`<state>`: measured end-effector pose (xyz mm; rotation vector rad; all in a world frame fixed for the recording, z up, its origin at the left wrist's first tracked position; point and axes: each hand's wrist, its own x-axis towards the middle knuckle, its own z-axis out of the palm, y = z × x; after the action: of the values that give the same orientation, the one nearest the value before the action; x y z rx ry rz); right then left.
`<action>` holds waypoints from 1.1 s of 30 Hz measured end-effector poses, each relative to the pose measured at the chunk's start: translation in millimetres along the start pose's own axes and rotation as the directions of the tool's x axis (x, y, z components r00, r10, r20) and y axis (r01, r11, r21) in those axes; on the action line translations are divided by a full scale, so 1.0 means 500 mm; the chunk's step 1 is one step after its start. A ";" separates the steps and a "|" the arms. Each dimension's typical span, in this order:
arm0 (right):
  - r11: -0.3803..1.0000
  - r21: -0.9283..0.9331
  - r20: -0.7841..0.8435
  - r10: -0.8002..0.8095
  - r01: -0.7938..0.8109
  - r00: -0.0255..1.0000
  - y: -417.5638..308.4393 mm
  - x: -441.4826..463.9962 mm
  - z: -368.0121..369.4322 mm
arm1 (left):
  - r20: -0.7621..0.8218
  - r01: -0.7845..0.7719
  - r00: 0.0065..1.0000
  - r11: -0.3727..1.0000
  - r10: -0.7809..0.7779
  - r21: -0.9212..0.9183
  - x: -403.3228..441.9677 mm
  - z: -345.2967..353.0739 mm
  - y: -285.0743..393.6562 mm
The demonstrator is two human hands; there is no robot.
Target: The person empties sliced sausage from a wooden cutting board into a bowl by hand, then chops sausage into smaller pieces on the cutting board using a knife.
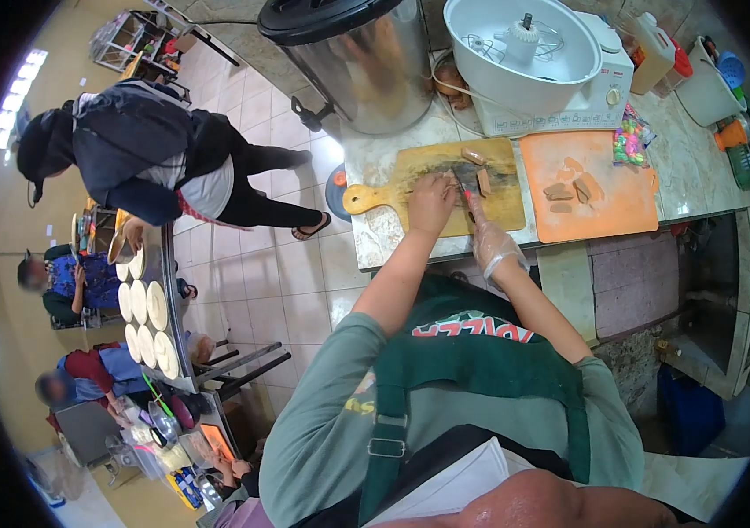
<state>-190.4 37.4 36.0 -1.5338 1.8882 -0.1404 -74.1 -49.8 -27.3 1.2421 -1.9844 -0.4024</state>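
The right hand [496,248], in a clear glove, is closed around the handle of a small knife [468,197] at the near edge of the wooden board [501,211]. The left hand [433,204] presses down on the board's middle, close beside the blade; whether its fingers grip a piece cannot be told. Two brown sausages [483,182] lie on the board's far right part, beyond the knife. For clean cutting, the left fingertips are best curled back from the edge, the piece pinned flat, and the strokes kept slow and even so the slices match. Just right of the wooden board, an orange board [551,224] carries brown slices [560,192], some overlapping; spreading them would make uneven ones easier to spot.

As for writing, the green apron [498,365], on the near side of the wooden board, appears to read "PIZZA", partly folded. Beyond the board, the white mixer [599,106] bears print too small to read.
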 end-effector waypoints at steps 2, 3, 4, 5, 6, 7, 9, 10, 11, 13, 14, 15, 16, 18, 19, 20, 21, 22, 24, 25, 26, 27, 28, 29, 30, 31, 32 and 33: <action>1.000 -0.014 0.022 0.025 -0.024 0.999 -0.002 0.002 0.005 | -0.016 0.001 1.000 1.000 -0.001 0.024 0.000 0.000 0.004; 1.000 -0.011 0.017 0.022 -0.022 1.000 0.000 0.004 0.010 | -0.014 0.002 1.000 1.000 -0.002 0.023 -0.001 -0.001 0.006; 1.000 -0.007 0.012 0.019 -0.019 1.000 0.001 0.005 0.013 | -0.004 0.024 1.000 1.000 -0.024 0.017 -0.002 -0.002 0.006; 1.000 -0.006 0.013 0.022 -0.021 1.000 0.000 0.005 0.012 | 0.006 0.045 0.999 0.999 -0.045 0.012 -0.002 -0.002 0.007; 0.999 -0.016 0.022 0.028 -0.028 0.999 -0.002 0.004 0.011 | 0.009 0.046 0.999 0.999 -0.046 0.010 -0.004 0.000 0.007; 0.999 -0.026 0.032 0.035 -0.034 0.999 -0.005 0.003 0.009 | -0.025 0.018 1.000 1.000 -0.018 0.008 -0.006 0.002 0.005; 0.998 -0.046 0.035 0.046 -0.044 0.998 -0.013 -0.002 0.000 | -0.057 -0.009 0.998 1.000 0.010 0.006 -0.008 0.006 0.003; 0.997 -0.066 0.038 0.053 -0.051 0.998 -0.017 -0.005 -0.005 | -0.047 -0.005 0.999 1.000 0.005 0.003 -0.008 0.006 0.002; 0.996 -0.066 0.038 0.054 -0.051 0.998 -0.021 -0.008 -0.010 | -0.037 -0.001 0.999 1.000 0.001 0.001 -0.007 0.006 0.001; 0.995 -0.068 0.062 0.075 -0.070 0.995 -0.027 -0.014 -0.017 | -0.017 0.026 1.000 1.000 -0.026 0.005 -0.003 0.005 0.000; 0.995 -0.067 0.063 0.075 -0.071 0.995 -0.021 -0.015 -0.012 | 0.003 0.053 0.999 0.999 -0.053 0.009 -0.003 0.004 0.001; 0.995 -0.069 0.059 0.071 -0.067 0.996 -0.010 -0.018 -0.004 | 0.004 0.053 0.999 0.999 -0.053 0.009 -0.003 0.003 0.002; 0.996 -0.070 0.053 0.066 -0.062 0.996 -0.002 -0.023 0.001 | -0.010 0.051 0.999 0.999 -0.051 -0.003 -0.003 0.002 0.002; 0.990 -0.106 0.085 0.103 -0.094 0.991 0.011 -0.048 0.001 | -0.026 0.049 0.998 0.999 -0.049 -0.016 -0.001 0.002 0.002; 0.982 -0.143 0.119 0.142 -0.125 0.983 0.016 -0.059 0.000 | -0.040 0.041 0.998 0.999 -0.043 -0.031 -0.001 0.001 0.002; 0.982 -0.143 0.120 0.142 -0.125 0.983 0.022 -0.066 -0.001 | -0.053 0.034 0.998 0.998 -0.037 -0.046 -0.004 0.000 0.002; 0.983 -0.139 0.136 0.141 -0.122 0.981 0.028 -0.071 -0.003 | -0.051 0.033 0.998 0.998 -0.036 -0.046 -0.005 -0.002 0.002; 0.984 -0.135 0.148 0.139 -0.119 0.979 0.031 -0.073 -0.005 | -0.044 0.036 0.998 0.999 -0.038 -0.040 -0.005 -0.003 0.002; 0.988 -0.093 0.137 0.136 -0.124 0.981 0.031 -0.073 -0.009 | -0.040 0.038 0.998 0.999 -0.039 -0.033 -0.006 -0.007 0.002; 0.991 -0.052 0.130 0.133 -0.127 0.983 0.030 -0.071 -0.010 | -0.029 0.026 0.999 0.999 -0.027 -0.031 -0.005 -0.010 0.002; 0.991 -0.052 0.130 0.130 -0.124 0.983 0.031 -0.065 -0.006 | -0.016 0.016 1.000 0.999 -0.017 -0.028 -0.006 -0.012 0.003; 0.995 -0.034 0.078 0.093 -0.091 0.993 0.032 -0.053 0.000 | -0.018 0.017 1.000 0.999 -0.018 -0.027 -0.005 -0.013 0.003; 0.998 -0.018 0.026 0.057 -0.056 0.998 0.028 -0.045 -0.001 | -0.001 0.025 1.000 0.999 -0.025 -0.034 -0.005 -0.014 0.003; 0.998 -0.019 0.026 0.055 -0.055 0.998 0.022 -0.037 -0.007 | 0.015 0.033 0.999 0.999 -0.032 -0.041 -0.005 -0.013 0.003; 0.998 -0.033 0.069 0.060 -0.058 0.996 0.010 -0.029 -0.016 | 0.013 0.034 0.999 0.999 -0.033 -0.040 -0.005 -0.013 0.004; 0.997 -0.048 0.110 0.065 -0.060 0.992 0.002 -0.020 -0.024 | 0.009 0.037 0.999 0.998 -0.037 -0.043 -0.005 -0.012 0.004; 0.997 -0.048 0.111 0.062 -0.057 0.992 0.002 -0.010 -0.021 | 0.006 0.042 0.999 0.998 -0.041 -0.045 -0.004 -0.012 0.004; 0.999 -0.041 0.093 0.019 -0.016 0.996 0.005 0.001 -0.013 | 0.005 0.043 0.999 0.998 -0.043 -0.043 -0.004 -0.012 0.002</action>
<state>-195.9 35.7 39.6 -1.5233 1.8406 -0.0231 -69.8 -46.8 -23.2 1.2591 -1.9449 -0.4669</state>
